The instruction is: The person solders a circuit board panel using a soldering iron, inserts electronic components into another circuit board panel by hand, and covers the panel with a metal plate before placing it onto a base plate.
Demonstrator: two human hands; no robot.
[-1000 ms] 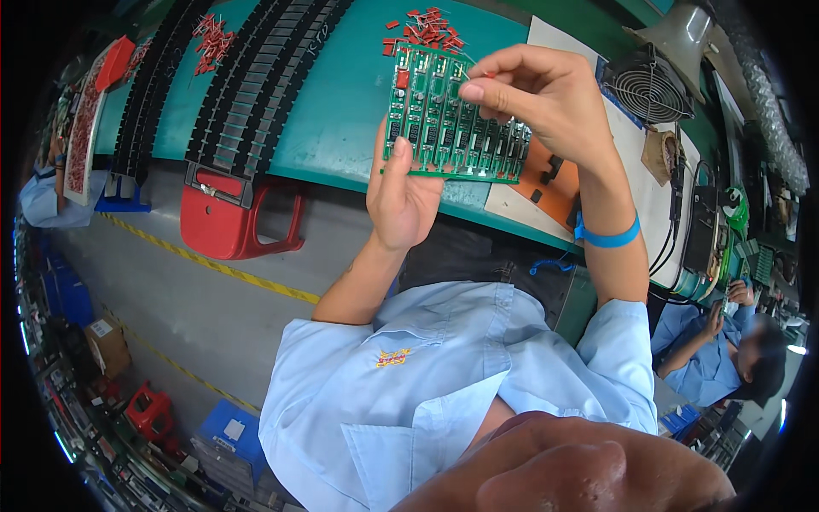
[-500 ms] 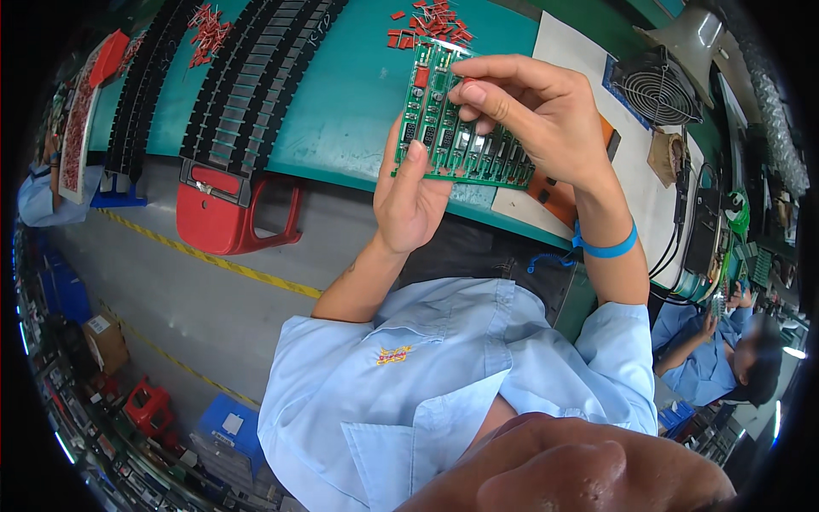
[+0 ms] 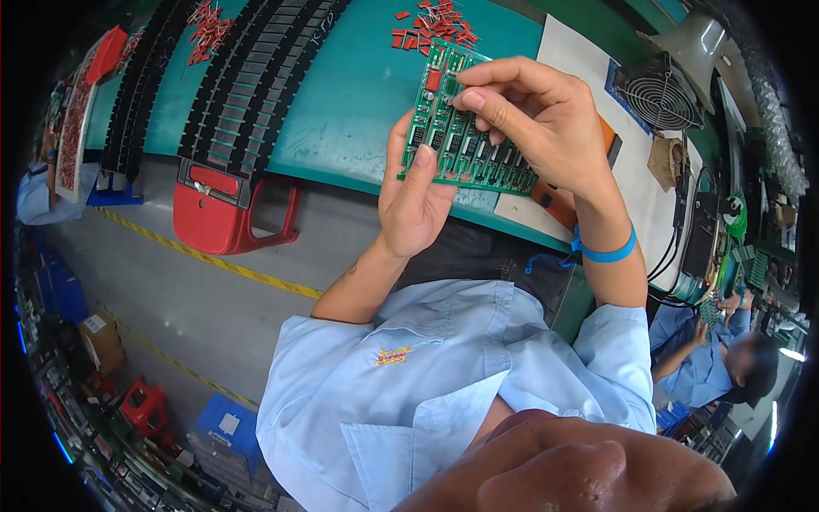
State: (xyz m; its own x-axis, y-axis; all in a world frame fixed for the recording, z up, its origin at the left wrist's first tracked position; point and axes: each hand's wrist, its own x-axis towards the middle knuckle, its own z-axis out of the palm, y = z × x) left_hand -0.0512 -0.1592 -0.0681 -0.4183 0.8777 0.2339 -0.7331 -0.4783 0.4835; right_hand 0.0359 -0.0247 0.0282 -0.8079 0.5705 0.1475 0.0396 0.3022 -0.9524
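My left hand (image 3: 414,192) grips a green circuit board (image 3: 465,175) by its left end, thumb on the face and fingers behind. The board is tilted above the bench's near edge and carries rows of small parts and black digit displays. One red capacitor (image 3: 433,80) stands at its upper left. My right hand (image 3: 533,111) is closed in a pinch at the board's upper part, beside that capacitor. The small red capacitor between its thumb and forefinger is almost wholly hidden by the fingertips. A blue band circles my right wrist.
Loose red capacitors (image 3: 437,26) lie on the green bench (image 3: 341,111) beyond the board; another pile (image 3: 207,32) lies farther left. Black slatted conveyor tracks (image 3: 247,77) with a red end piece (image 3: 213,209) stand left. A fan (image 3: 655,92) and orange object (image 3: 559,205) are right. Co-workers sit at both sides.
The board and both hands have shifted slightly to the right. The red bit seen at my right fingertips before is now covered, and the fingertips remain close to the board.
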